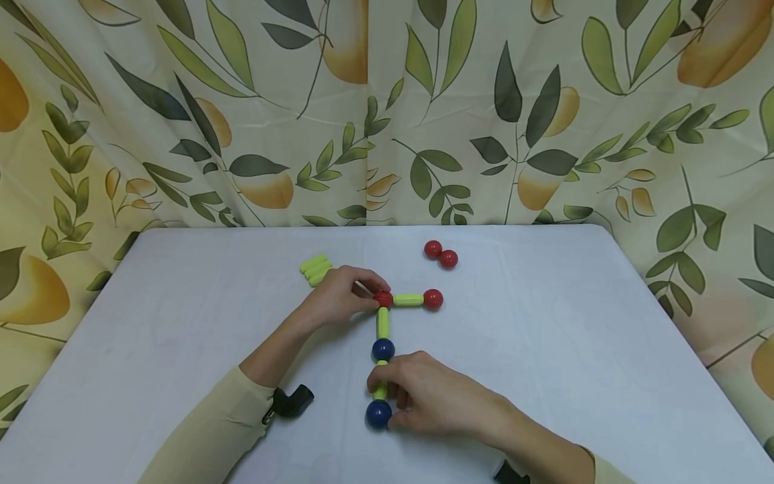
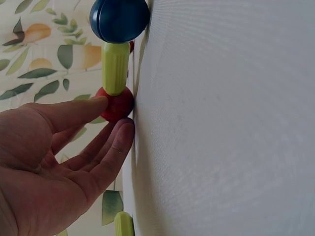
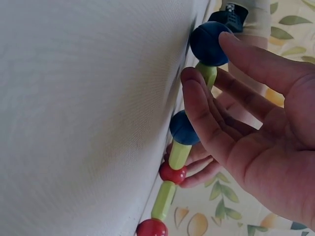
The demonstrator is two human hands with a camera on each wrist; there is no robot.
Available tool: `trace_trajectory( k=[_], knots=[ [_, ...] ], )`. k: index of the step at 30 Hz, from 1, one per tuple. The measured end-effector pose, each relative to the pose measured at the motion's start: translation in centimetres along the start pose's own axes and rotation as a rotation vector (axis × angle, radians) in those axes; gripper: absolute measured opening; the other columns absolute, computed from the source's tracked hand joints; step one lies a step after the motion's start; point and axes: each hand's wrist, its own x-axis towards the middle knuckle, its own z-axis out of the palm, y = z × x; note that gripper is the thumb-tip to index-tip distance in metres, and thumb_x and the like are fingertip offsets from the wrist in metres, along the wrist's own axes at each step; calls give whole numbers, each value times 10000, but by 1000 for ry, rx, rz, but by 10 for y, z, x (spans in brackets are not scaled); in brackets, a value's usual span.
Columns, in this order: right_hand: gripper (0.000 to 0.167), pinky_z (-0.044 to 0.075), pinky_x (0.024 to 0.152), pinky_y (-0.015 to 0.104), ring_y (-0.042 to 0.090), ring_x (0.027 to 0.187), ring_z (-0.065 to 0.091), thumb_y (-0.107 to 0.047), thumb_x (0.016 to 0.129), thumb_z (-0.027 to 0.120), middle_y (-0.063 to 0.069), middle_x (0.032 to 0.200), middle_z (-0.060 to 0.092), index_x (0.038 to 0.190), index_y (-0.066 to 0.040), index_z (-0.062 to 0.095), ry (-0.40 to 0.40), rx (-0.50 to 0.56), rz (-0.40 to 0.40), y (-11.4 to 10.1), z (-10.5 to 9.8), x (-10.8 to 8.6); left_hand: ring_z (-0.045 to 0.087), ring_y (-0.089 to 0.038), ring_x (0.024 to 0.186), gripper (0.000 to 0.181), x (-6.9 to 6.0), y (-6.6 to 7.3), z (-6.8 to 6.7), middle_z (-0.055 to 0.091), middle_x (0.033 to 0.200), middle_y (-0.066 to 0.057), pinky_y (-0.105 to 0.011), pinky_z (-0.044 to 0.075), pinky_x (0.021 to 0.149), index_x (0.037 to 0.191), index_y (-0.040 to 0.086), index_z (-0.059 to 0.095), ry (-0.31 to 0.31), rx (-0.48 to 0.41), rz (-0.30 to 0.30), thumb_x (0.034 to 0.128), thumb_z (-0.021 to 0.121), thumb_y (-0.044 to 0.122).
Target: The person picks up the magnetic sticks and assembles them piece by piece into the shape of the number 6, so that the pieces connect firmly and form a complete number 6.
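An L-shaped chain of ribbed yellow-green rods and coloured balls lies on the table. At its corner, my left hand (image 1: 341,296) pinches a red ball (image 1: 383,297) between thumb and fingers. From that ball one rod (image 1: 408,300) runs right to another red ball (image 1: 433,299), and a second rod (image 1: 383,324) runs toward me to a blue ball (image 1: 383,349). My right hand (image 1: 444,401) curls its fingers around the lower rod (image 3: 208,74), with the thumb against the nearest blue ball (image 3: 210,43). Fingers partly hide this rod in the head view.
Several loose yellow-green rods (image 1: 316,269) lie side by side beyond my left hand. Two loose red balls (image 1: 447,259) sit together near the back of the white table (image 1: 544,323). A leaf-patterned curtain (image 1: 423,134) hangs behind the table.
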Motion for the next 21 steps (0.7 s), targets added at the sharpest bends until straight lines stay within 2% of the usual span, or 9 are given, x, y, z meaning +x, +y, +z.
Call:
trace_trajectory(
  k=[13,21],
  knots=[
    [380,513,776,191,12,836,588,-194,832,891,-128,939,642,1173,-188,725,-15,-26,3,0,-3,-3,684,-189,991,260,-1,0,0,743,1099,6,-306,594,875,1157,207,786,-2,-4,7,920,794,99],
    [330,512,795,188,10,847,593,-225,859,871,-129,932,624,1158,-200,734,-18,-35,12,0,-2,-3,687,-192,1001,257,-1,0,-1,745,1106,10,-315,593,888,1158,214,787,-5,-6,14,923,794,110]
  ],
)
